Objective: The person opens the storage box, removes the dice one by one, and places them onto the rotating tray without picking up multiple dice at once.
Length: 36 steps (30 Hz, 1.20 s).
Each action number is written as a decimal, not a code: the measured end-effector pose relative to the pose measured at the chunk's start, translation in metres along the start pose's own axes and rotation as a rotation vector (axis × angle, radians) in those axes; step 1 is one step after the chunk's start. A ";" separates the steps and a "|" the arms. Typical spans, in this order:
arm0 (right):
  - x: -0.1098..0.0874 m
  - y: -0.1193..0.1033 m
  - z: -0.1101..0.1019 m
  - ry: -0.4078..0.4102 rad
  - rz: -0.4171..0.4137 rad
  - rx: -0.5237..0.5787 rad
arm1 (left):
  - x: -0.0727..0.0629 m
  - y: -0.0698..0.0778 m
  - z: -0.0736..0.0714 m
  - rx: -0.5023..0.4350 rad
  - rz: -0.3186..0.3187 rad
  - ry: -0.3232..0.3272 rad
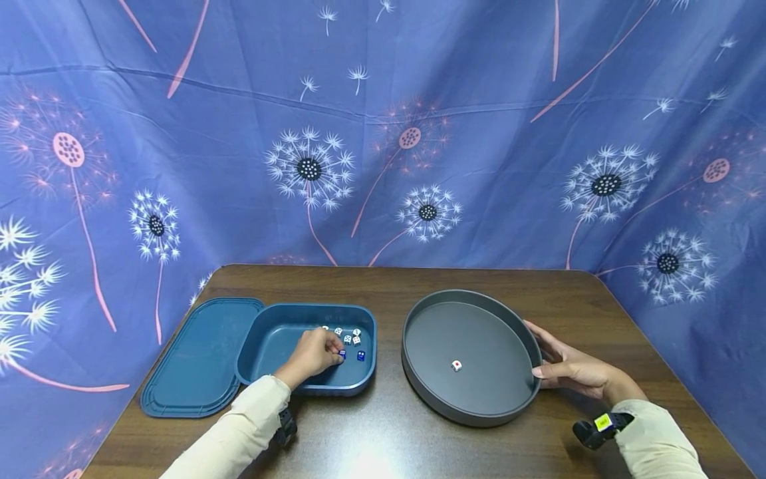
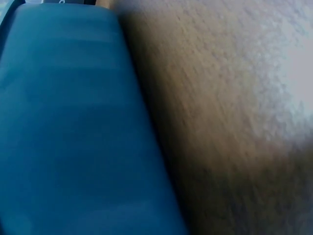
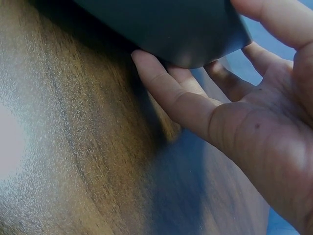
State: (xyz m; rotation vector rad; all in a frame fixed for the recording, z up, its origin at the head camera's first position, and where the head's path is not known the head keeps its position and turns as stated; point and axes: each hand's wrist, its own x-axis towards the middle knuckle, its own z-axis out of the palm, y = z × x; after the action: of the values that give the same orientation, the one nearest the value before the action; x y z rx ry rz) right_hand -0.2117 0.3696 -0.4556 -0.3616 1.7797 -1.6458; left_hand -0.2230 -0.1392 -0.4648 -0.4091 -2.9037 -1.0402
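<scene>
My left hand (image 1: 316, 352) reaches into a blue rectangular container (image 1: 263, 352) and pinches a blue die (image 1: 342, 354) at its fingertips. Another blue die (image 1: 361, 356) lies just right of it. Several white dice (image 1: 348, 339) sit beyond the fingers, one partly hidden by the hand. On the right, my right hand (image 1: 571, 368) grips a round dark grey pan (image 1: 473, 332) at its right side, thumb at the rim. The right wrist view shows the other fingers against the pan's outside (image 3: 181, 34). One white die (image 1: 457, 366) lies inside the pan.
A blue lid (image 1: 197, 359) lies left of the container, touching or close against it. Everything stands on a brown wooden table (image 1: 383, 432). A blue cloth (image 1: 383, 133) with dandelion prints hangs behind the table and along its sides. The left wrist view shows mostly the container's outer wall (image 2: 73, 122).
</scene>
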 end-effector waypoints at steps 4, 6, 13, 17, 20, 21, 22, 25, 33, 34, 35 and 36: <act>0.000 0.000 0.001 -0.006 -0.004 0.006 | 0.000 0.001 -0.006 -0.028 -0.003 -0.002; 0.000 0.000 0.000 -0.003 -0.005 0.004 | 0.002 0.004 -0.010 -0.049 -0.005 -0.002; 0.001 0.000 0.000 0.008 0.000 -0.013 | 0.009 0.021 -0.020 -0.046 0.019 0.000; 0.001 0.000 0.000 0.012 0.002 -0.021 | 0.012 0.037 -0.022 -0.036 0.046 -0.003; 0.001 0.000 0.000 0.015 0.000 -0.021 | 0.015 0.051 -0.022 -0.042 0.075 0.001; 0.002 0.000 0.000 0.015 -0.001 -0.021 | 0.015 0.056 -0.022 -0.045 0.083 -0.002; 0.002 0.000 0.000 0.015 -0.003 -0.022 | 0.016 0.061 -0.021 -0.049 0.091 -0.004; 0.002 0.000 0.000 0.014 -0.006 -0.022 | 0.018 0.073 -0.017 -0.071 0.115 -0.011; 0.001 -0.002 0.001 0.021 0.001 -0.016 | 0.027 0.105 -0.001 -0.122 0.193 -0.028; 0.001 -0.002 0.001 0.022 0.002 -0.016 | 0.029 0.110 0.001 -0.128 0.195 -0.031; 0.001 -0.001 0.001 0.021 0.000 -0.014 | 0.030 0.114 0.003 -0.135 0.200 -0.035; 0.001 -0.001 0.001 0.017 -0.002 -0.009 | 0.031 0.117 0.006 -0.139 0.202 -0.039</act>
State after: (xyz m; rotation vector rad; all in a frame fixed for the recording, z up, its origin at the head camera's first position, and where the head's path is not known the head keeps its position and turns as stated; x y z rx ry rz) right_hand -0.2122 0.3685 -0.4552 -0.3538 1.8001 -1.6476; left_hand -0.2226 -0.0411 -0.3929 -0.7188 -2.7577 -1.2167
